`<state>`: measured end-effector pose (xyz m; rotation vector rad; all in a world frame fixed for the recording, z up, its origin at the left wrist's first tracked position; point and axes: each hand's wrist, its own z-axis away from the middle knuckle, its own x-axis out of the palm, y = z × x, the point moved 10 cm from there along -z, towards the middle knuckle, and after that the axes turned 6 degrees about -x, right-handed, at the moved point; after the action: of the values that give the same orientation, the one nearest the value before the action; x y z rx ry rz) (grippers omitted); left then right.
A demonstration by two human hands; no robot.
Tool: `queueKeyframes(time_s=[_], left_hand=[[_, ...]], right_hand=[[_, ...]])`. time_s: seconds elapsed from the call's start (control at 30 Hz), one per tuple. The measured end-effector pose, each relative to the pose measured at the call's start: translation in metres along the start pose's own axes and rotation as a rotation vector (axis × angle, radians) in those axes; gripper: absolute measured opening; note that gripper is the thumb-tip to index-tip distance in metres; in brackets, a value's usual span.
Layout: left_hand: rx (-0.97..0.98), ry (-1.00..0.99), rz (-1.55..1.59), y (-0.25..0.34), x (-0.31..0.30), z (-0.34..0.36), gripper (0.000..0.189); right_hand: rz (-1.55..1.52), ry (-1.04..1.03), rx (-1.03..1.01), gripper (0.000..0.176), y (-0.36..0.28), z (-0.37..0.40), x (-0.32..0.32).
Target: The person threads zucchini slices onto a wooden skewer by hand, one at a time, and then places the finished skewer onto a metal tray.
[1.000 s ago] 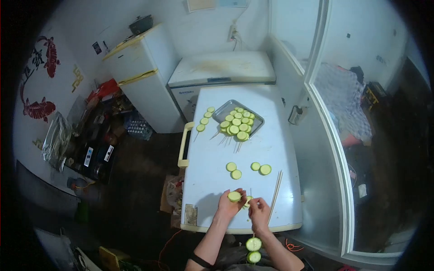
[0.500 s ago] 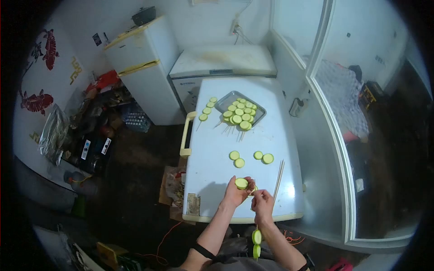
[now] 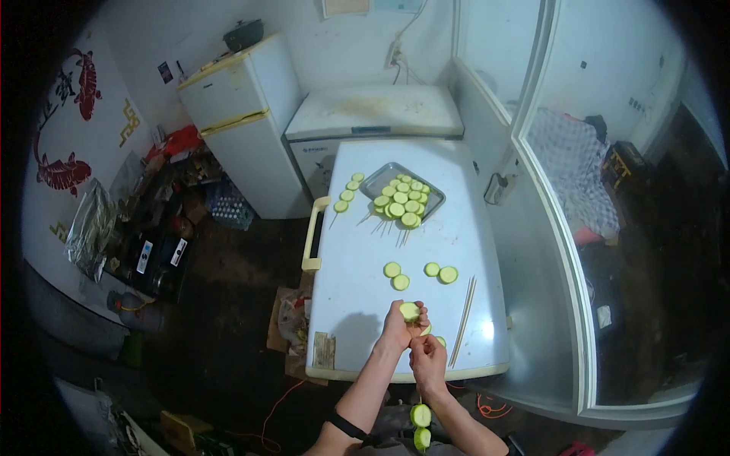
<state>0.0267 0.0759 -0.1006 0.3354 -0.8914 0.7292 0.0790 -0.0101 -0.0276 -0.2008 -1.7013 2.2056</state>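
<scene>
My left hand [image 3: 396, 330] is closed around a round zucchini slice [image 3: 411, 311], whose pale cut face points up. Just below and to its right, my right hand [image 3: 429, 362] pinches a thin wooden skewer, mostly hidden by the fingers. Two zucchini slices [image 3: 420, 415] hang threaded on the skewer's lower part, beneath my right wrist. Another pale slice edge shows between the two hands, partly covered. Beyond them on the white table [image 3: 353, 296] lie a pair of loose slices [image 3: 401, 282] and a second pair [image 3: 449, 275].
A metal tray [image 3: 372, 182] holds a pile of skewered zucchini slices [image 3: 400, 197]. One loaded skewer [image 3: 347, 195] lies left of it. Bare wooden skewers [image 3: 464, 319] rest at the right. A glass partition [image 3: 547, 266] stands along the table's right side.
My right hand has shifted slightly left and down, closer to my left hand, and the hanging slices moved with it. The whole view has tilted a little upward.
</scene>
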Motion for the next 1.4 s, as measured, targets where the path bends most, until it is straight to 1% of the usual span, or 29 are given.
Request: queueKeyframes(time_s=[0.23,0.37,0.57,0.73,0.93,1.07,1.17,1.23,1.37,1.4], left_hand=[[0.023,-0.018,-0.014,0.001,-0.005,0.003,0.04],[0.048,-0.011,-0.002,0.006,-0.006,0.006,0.04],[0.102,0.024,-0.021,0.014,-0.003,0.012,0.039],[0.122,0.098,-0.088,0.018,-0.002,0.017,0.034],[0.11,0.031,-0.131,0.019,0.0,0.017,0.029],[0.098,0.004,-0.141,0.017,-0.004,0.01,0.029],[0.071,-0.052,-0.113,0.01,-0.003,0.006,0.029],[0.042,-0.083,-0.088,0.008,-0.001,0.006,0.031],[0.061,-0.057,-0.086,0.008,0.0,0.006,0.033],[0.068,-0.033,-0.093,0.008,-0.001,0.007,0.033]], right_hand=[[0.059,0.003,-0.068,0.016,0.005,-0.001,0.003],[0.043,-0.01,-0.047,0.016,0.01,-0.003,0.006],[0.041,-0.013,-0.054,0.017,0.002,-0.003,0.013],[0.064,-0.026,-0.078,0.017,0.005,-0.006,0.015],[0.084,-0.029,-0.112,0.017,0.0,-0.005,0.017],[0.099,-0.034,-0.114,0.016,-0.004,-0.006,0.015],[0.114,-0.029,-0.082,0.015,-0.011,-0.006,0.013],[0.108,-0.032,-0.143,0.015,-0.015,-0.006,0.013],[0.143,-0.037,-0.154,0.015,-0.021,-0.006,0.012],[0.167,-0.041,-0.129,0.013,-0.018,-0.007,0.01]])
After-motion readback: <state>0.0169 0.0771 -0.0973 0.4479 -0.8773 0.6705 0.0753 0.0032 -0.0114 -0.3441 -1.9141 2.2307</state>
